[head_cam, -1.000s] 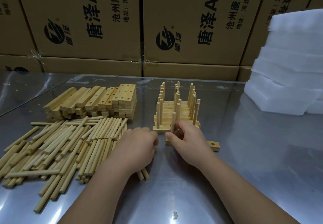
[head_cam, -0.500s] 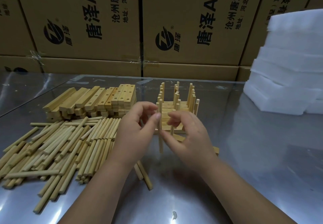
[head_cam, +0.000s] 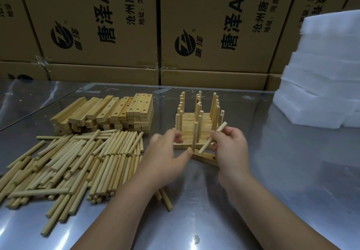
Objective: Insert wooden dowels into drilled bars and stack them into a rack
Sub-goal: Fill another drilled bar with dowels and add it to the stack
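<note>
The right grip [head_cam: 229,148] pinches a tilted dowel [head_cam: 213,137], whose lower end is close over a drilled bar [head_cam: 207,157]. This bar lies mid-bench [head_cam: 272,171], just in front of the rack [head_cam: 194,122], and an upright dowel [head_cam: 194,136] stands in its left part. The left grip [head_cam: 165,152] is blurred and loosely curved around nothing, thumb tip at the bar's left end, while a heap of dowels [head_cam: 78,162] and a stack of bars [head_cam: 109,113] lie toward the left edge.
</note>
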